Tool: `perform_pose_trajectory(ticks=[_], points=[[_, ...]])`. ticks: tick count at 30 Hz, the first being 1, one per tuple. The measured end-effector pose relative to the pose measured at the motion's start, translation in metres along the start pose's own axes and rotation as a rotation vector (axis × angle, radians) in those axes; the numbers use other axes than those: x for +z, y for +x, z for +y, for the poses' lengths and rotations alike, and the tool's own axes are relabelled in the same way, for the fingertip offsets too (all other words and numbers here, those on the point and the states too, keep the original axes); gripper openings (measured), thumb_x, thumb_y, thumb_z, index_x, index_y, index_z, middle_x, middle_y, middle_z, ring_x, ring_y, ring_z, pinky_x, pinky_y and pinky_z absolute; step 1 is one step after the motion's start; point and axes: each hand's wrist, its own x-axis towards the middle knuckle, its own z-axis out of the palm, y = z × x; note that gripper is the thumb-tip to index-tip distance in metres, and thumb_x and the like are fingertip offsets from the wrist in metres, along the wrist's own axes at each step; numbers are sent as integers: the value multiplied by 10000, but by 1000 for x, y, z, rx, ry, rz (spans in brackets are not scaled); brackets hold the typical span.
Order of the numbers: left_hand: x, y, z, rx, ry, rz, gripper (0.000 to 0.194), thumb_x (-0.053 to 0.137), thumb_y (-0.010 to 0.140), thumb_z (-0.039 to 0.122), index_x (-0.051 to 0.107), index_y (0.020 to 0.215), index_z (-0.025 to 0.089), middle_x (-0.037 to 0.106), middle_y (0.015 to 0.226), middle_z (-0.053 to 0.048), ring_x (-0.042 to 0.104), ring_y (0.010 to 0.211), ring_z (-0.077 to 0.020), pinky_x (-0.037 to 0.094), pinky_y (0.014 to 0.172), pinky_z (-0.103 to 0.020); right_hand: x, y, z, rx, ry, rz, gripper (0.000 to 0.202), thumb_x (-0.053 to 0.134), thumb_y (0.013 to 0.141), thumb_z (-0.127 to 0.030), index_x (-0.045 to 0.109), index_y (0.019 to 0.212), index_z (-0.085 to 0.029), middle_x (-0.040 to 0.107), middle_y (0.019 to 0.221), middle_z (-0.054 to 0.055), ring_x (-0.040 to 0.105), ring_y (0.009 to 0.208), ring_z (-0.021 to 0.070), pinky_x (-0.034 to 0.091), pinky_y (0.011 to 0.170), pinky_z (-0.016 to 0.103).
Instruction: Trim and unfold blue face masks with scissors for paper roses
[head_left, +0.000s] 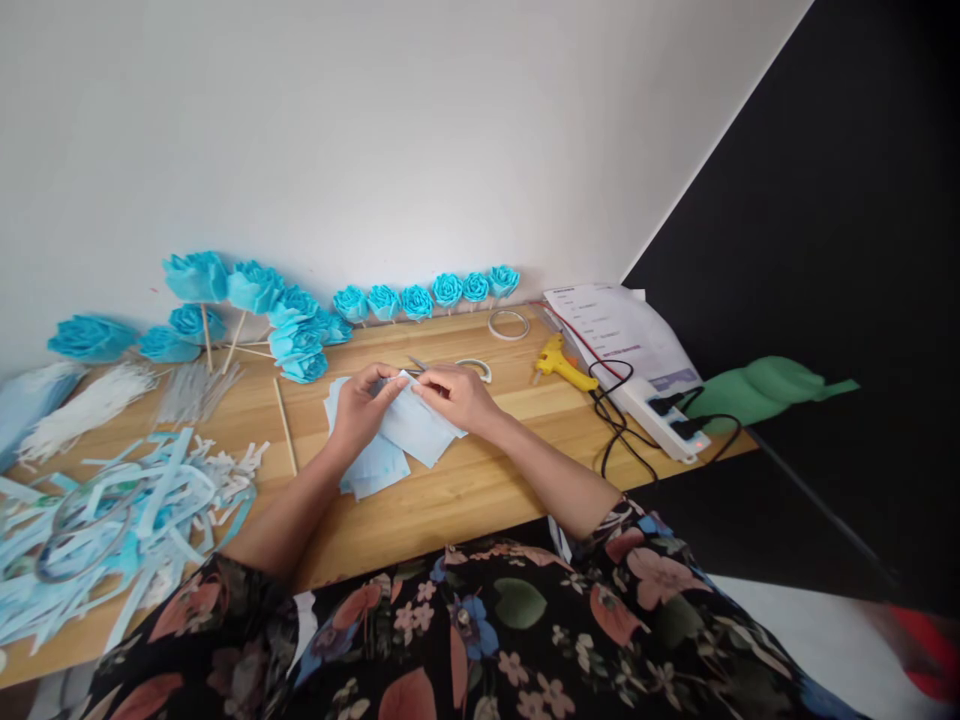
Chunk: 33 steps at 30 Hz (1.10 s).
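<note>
Both my hands pinch the top edge of a pale blue paper sheet [424, 428] in front of me. My left hand [364, 402] is closed on its left part, and my right hand [459, 397] is closed on its right part, fingertips close together. More pale blue paper pieces [373, 468] lie on the table beneath. Just behind my fingers, the tips of a pair of scissors [417, 363] show; the rest of them is mostly hidden. A thin wooden stick [286, 426] lies left of my left hand.
Blue paper flowers [418, 302] line the wall, several on sticks. Paper scraps [150, 510] cover the table's left side. At right are a yellow glue gun [562, 364], a tape roll [508, 324], a power strip [660, 415] with black cords, printed sheets [619, 330] and green material [765, 390].
</note>
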Motion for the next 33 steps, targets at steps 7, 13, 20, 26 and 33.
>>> perform_pose_trajectory(ticks=[7,13,20,26,33], points=[[-2,0,6,111,53,65,269,702,800,427,698,923,187,705,962,-57,636,932,-217,466,865,-331,1,0,2,158,118,20,190,606,892,-340,714,910,-184,610,680,-22,500,616,97,353,617,223],[-4,4,5,164,-27,98,485,666,857,437,593,1289,227,596,1325,-110,540,1243,-259,409,1039,-405,1,0,1,173,86,48,180,612,875,-325,711,833,-180,593,639,-23,497,599,97,358,614,226],[2,6,0,-427,-561,-13,777,806,661,546,557,1300,181,673,1173,-129,662,966,-252,521,799,-338,-1,1,-3,157,82,139,189,590,870,-315,697,816,-168,649,704,3,534,630,106,377,619,234],[1,5,8,-427,-593,66,449,870,568,344,634,905,167,655,771,-4,591,634,-138,485,615,-247,2,0,2,187,39,146,160,601,846,-302,680,784,-178,643,671,-15,499,586,96,371,603,227],[-3,5,7,-287,-485,43,460,853,607,348,649,980,173,674,887,-13,617,732,-147,496,657,-238,4,-1,2,189,43,119,165,591,850,-294,660,757,-176,616,649,-22,481,575,89,346,594,224]])
